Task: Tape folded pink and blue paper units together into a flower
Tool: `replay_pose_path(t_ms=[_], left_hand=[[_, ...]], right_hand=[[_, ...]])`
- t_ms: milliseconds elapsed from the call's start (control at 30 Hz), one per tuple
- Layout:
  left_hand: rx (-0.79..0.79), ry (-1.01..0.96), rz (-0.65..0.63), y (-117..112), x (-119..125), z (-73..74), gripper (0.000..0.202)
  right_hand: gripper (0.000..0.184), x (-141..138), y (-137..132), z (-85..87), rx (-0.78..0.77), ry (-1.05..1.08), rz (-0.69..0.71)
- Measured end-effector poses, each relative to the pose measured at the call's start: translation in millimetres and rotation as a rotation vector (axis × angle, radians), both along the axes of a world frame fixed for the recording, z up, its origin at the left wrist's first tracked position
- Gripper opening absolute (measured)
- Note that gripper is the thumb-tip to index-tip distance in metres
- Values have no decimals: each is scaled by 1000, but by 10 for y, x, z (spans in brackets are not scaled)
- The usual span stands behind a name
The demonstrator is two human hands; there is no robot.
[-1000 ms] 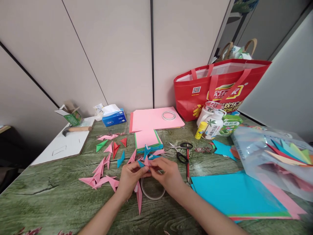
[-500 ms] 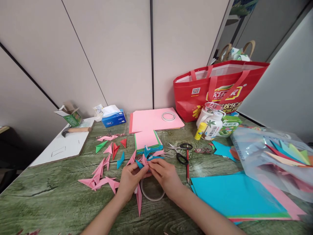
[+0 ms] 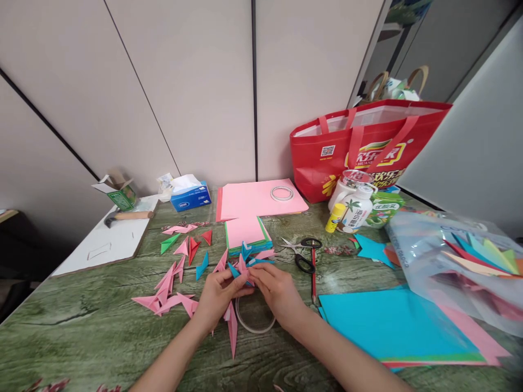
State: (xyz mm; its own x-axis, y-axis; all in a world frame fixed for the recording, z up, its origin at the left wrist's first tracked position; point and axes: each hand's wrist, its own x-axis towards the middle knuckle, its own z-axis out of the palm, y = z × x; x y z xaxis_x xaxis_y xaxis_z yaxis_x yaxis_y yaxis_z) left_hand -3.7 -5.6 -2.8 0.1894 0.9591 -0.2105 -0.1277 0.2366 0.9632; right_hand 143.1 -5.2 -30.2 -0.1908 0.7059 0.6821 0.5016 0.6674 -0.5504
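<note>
Left of the fingers, pink folded pieces (image 3: 165,286) lie loose, so a stray sweep of the left arm could scatter or flatten them. The left fingers (image 3: 238,283) and right fingers (image 3: 265,272) pinch a small pink paper piece (image 3: 242,267) between them, blue points showing beside it; squeezing too hard could crush its creases, while a slack pinch could let the folds spring open. To the right of the fingers, the scissors (image 3: 300,246) lie with blades parted, and a careless reach could meet the tips.

The loose pieces look like matte paper, sharply creased and pointed. Beyond the fingers sits a squarish paper stack (image 3: 244,231); just below them, a thin, smooth ring (image 3: 261,331). Farther right, flat blue sheets (image 3: 392,321) rest on the green, wood-grained surface (image 3: 102,326).
</note>
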Motion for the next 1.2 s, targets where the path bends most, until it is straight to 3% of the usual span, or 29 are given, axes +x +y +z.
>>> replay_pose_path(t_ms=[367, 633, 1000, 1200], left_hand=[[-15, 48, 4, -9, 11, 43, 24], [-32, 55, 15, 5, 0, 78, 25], [13, 131, 12, 17, 10, 110, 29], [3, 172, -13, 23, 1, 92, 32]], right_hand=[[23, 17, -10, 19, -83, -37, -2], [18, 47, -4, 51, -33, -67, 52], [15, 29, -48, 40, -73, -279, 5], [9, -32, -38, 30, -62, -401, -126]])
